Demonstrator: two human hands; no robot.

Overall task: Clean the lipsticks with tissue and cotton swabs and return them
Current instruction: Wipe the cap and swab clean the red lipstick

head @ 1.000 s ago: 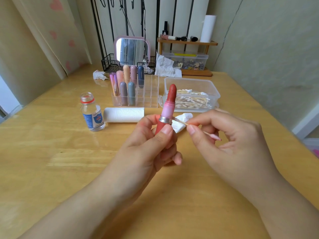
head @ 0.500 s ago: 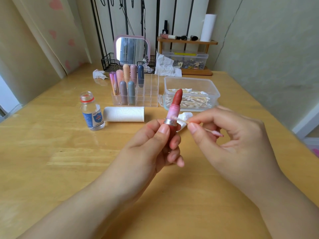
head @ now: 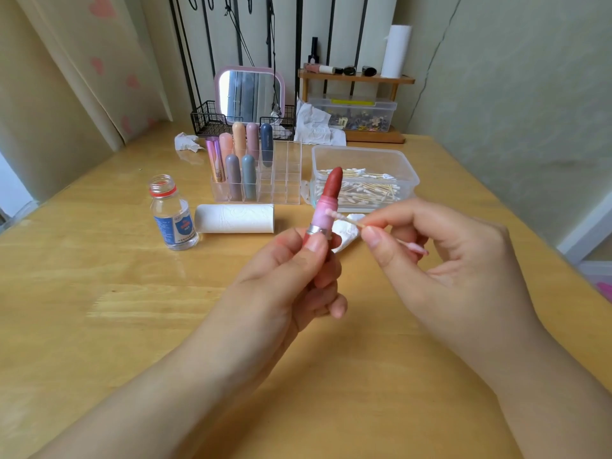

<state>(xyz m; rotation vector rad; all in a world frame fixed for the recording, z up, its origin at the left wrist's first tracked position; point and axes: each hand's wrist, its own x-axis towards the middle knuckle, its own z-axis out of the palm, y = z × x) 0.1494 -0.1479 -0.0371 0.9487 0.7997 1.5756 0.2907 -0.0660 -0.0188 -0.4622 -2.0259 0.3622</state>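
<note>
The left hand (head: 291, 270) has its grip closed round the base of one uncapped lipstick (head: 326, 202), held upright and tilted slightly toward 1 o'clock, its red bullet raised above a pink sleeve and a silver band. The right hand (head: 443, 256) pinches one cotton swab (head: 344, 218) between thumb and forefinger; the swab's white tip touches the pink sleeve on its 3 o'clock side, and its other end, tinted pink, sticks out past the fingers toward 4 o'clock.

On the desk (head: 99, 293), at 12 o'clock from the hands, stands one clear organizer (head: 281, 180) with seven capped lipsticks (head: 248, 173) upright in its left compartments; the right compartments hold nothing. At 1 o'clock sits one clear tub (head: 364, 157) of cotton swabs. One roll of tissue (head: 235, 218) lies on its side at 11 o'clock, and one small open bottle (head: 172, 213) of clear liquid with a blue label stands just beside it at 9 o'clock of the roll. One crumpled tissue (head: 347, 231) lies right behind the lipstick, partly hidden by it. A second wad (head: 187, 142) lies further back at 11 o'clock, and a third (head: 314, 125) leans beside one pink-framed mirror (head: 250, 94).
</note>
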